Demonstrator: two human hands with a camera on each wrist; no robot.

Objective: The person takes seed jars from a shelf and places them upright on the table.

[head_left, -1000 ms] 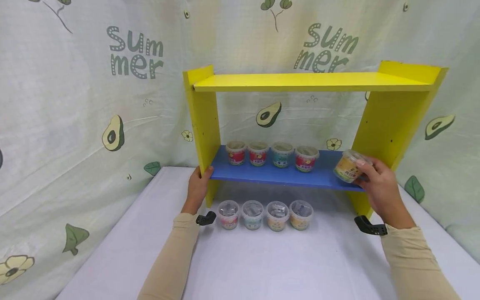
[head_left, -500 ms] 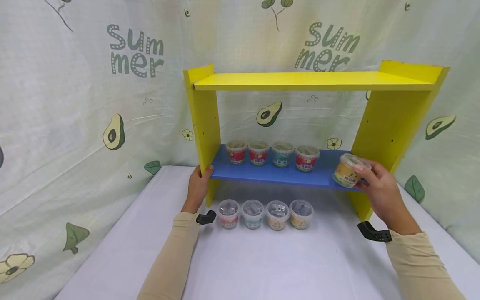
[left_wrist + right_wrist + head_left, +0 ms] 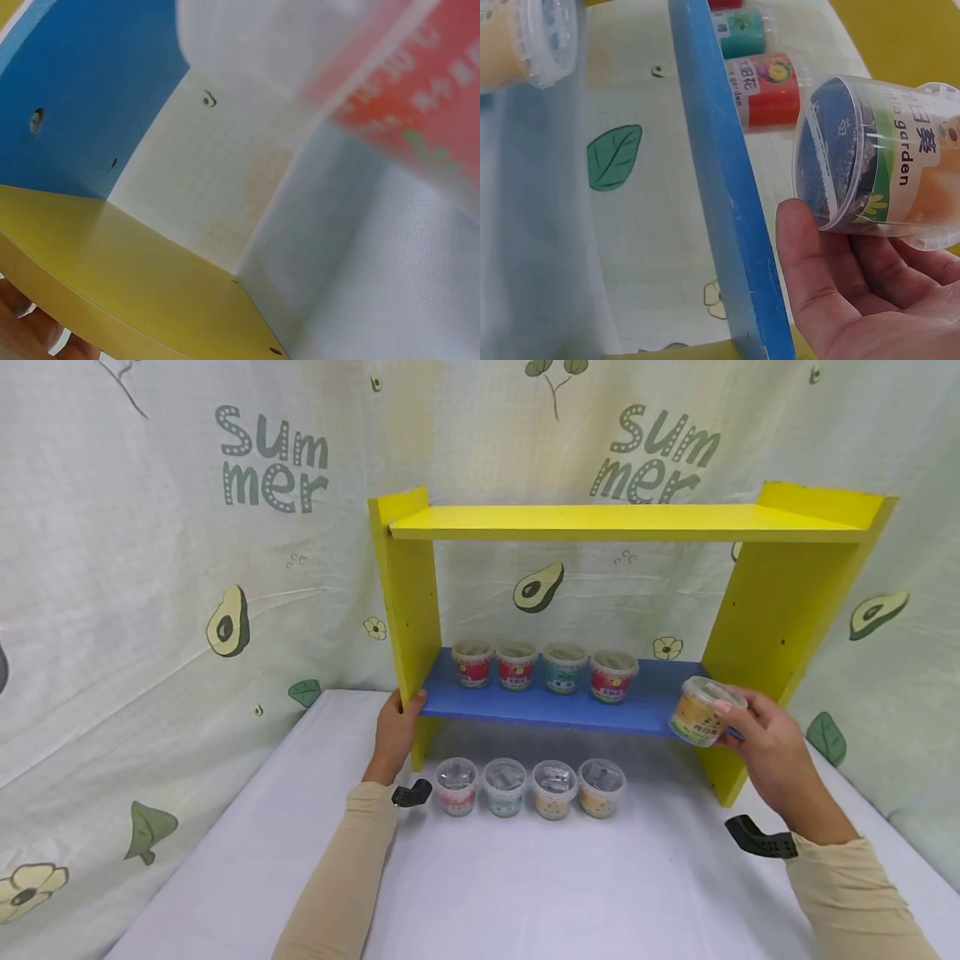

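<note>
My right hand holds a small clear plastic tub with an orange label, a little tilted, at the right front edge of the blue shelf board. In the right wrist view the fingers lie along that tub's side, and its base shows dark contents. My left hand grips the yellow left side panel of the shelf unit, fingers round its outer side. Several tubs stand in a row on the blue board: a red one, another red one, a teal one and a red one.
Below the blue board, several tubs stand on the white table: pink, pale blue and two orange. The yellow top board spans above. A printed cloth hangs behind.
My right hand has drawn the orange tub slightly down and toward me, to the board's front edge, and its tilt has changed. The left hand keeps its place on the panel.
</note>
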